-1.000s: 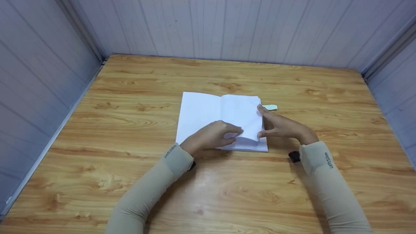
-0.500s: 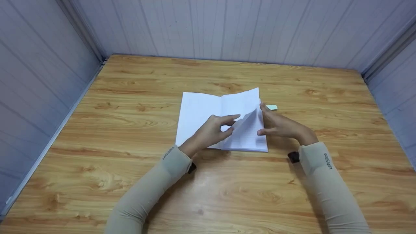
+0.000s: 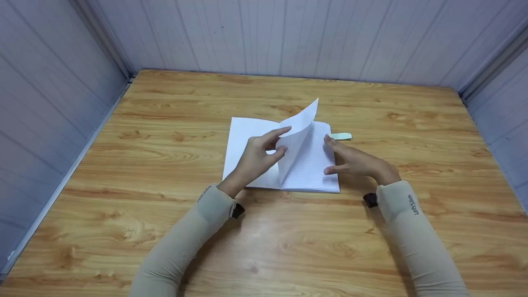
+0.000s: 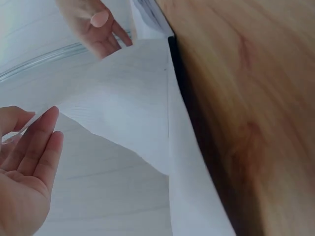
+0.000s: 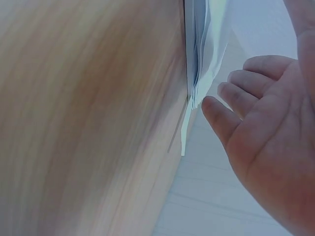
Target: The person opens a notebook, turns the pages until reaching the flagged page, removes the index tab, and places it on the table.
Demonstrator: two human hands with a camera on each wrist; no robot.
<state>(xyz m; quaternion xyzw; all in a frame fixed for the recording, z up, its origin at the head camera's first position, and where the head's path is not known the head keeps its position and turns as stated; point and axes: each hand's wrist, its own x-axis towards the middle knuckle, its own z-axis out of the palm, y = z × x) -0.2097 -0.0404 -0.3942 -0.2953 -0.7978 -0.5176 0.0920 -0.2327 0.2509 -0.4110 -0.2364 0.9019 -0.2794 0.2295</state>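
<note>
While the book lies open on the table between the hands, one page stands raised from its middle, its long side running away from the person. The left hand is nearer and pinches that page between thumb and fingers. The right hand, fingers loosely extended and gripping nothing, sits at the book's right edge, near the green strip.

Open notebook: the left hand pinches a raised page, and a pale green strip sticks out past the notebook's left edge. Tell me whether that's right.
Not quite: the pale green strip sticks out past the right edge of the open notebook, near the right hand, not the left edge, as the head view shows. The left hand does pinch a raised page.
</note>
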